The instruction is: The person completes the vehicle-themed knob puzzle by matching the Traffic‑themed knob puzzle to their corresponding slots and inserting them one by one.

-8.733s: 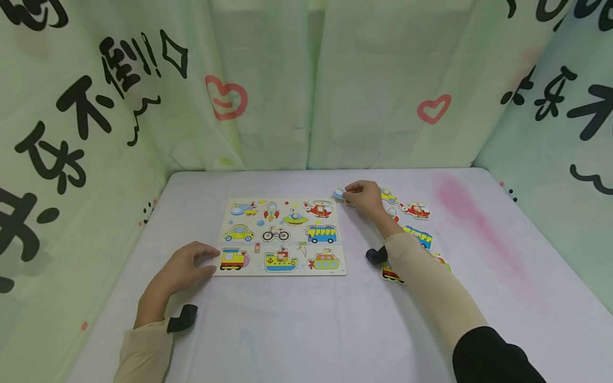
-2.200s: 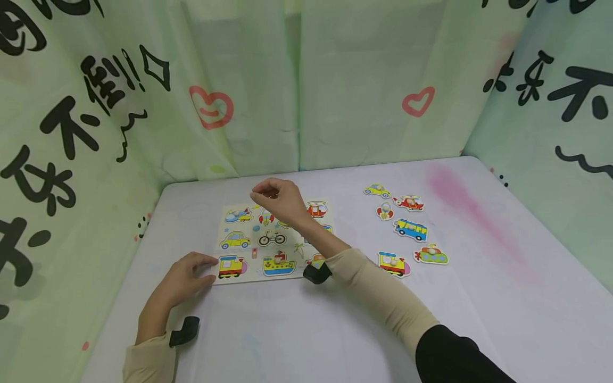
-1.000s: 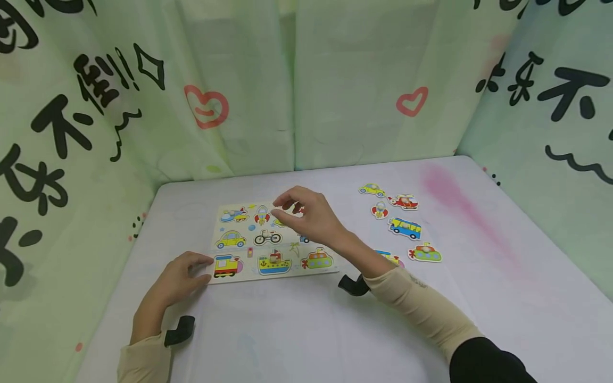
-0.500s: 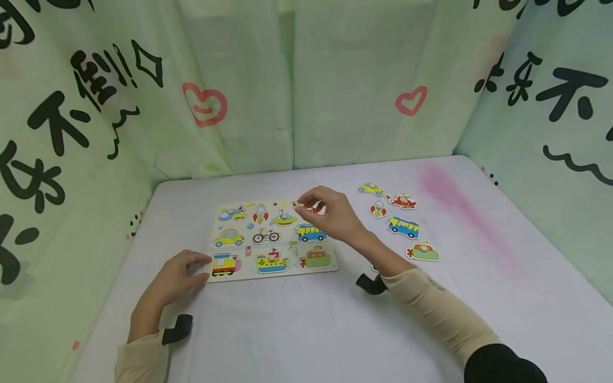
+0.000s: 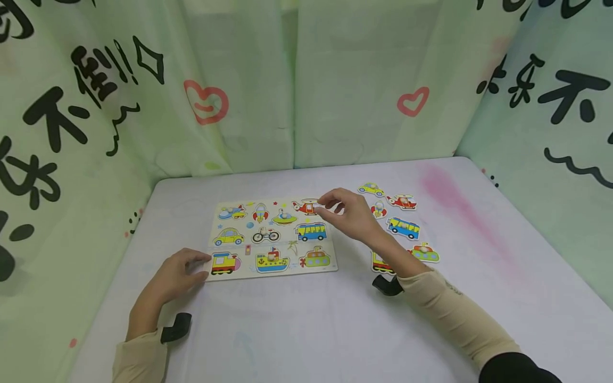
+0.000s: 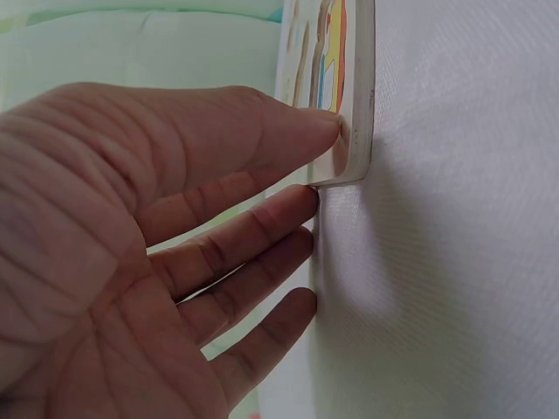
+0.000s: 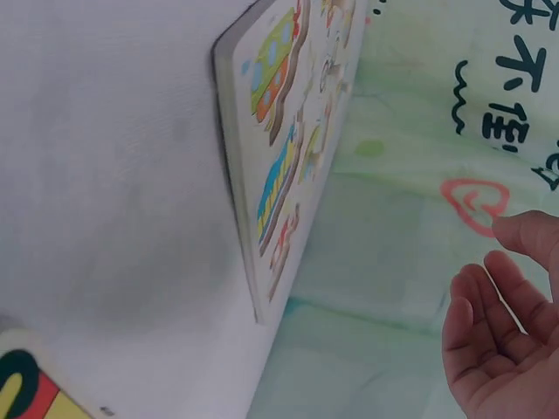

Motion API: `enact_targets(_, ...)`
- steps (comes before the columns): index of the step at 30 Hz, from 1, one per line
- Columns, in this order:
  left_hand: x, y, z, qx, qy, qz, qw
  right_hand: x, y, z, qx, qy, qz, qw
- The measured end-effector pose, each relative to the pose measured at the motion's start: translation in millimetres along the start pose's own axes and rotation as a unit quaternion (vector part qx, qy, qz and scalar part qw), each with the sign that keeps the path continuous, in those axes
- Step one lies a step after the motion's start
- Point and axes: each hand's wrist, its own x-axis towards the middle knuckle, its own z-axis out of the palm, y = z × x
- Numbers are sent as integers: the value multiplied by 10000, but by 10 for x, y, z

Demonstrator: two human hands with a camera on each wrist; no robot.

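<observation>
My left hand (image 5: 174, 274) rests at the left edge of a wooden picture puzzle board (image 5: 247, 265). In the left wrist view, its thumb (image 6: 306, 135) touches the board's corner while the other fingers reach straight down beside it. Nothing shows between the thumb and fingers of my right hand (image 5: 351, 218), raised near the board's upper right corner by the helicopter picture (image 5: 304, 207). Vehicle pictures fill the board, among them a boat (image 5: 272, 263) and a bicycle (image 5: 265, 235). The right wrist view shows this hand with loosely bent fingers, apart from the board.
Loose puzzle pieces lie right of the board: a yellow car (image 5: 371, 189), red helicopter (image 5: 402, 201), rocket (image 5: 379, 209), blue bus (image 5: 403, 228), submarine (image 5: 424, 252) and a train (image 5: 382, 263) partly under my forearm. A green curtain (image 5: 345, 133) hangs behind the white table (image 5: 287, 330).
Earlier my right hand pinched a blue piece beside the board, then hovered over the board's upper left. It has since drawn rightward, empty, toward the loose pieces. The left hand stays.
</observation>
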Motion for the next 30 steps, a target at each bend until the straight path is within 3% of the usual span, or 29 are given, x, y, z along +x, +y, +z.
enact_targets(10, -3, -19, 1, -40, 8, 28, 10000, -120, 168, -127, -490, -1, 168, 9987)
enact_targets(30, -1, 13, -18, -56, -1, -23, 10000, -223, 550, -424, -670, 174, 717, 9950)
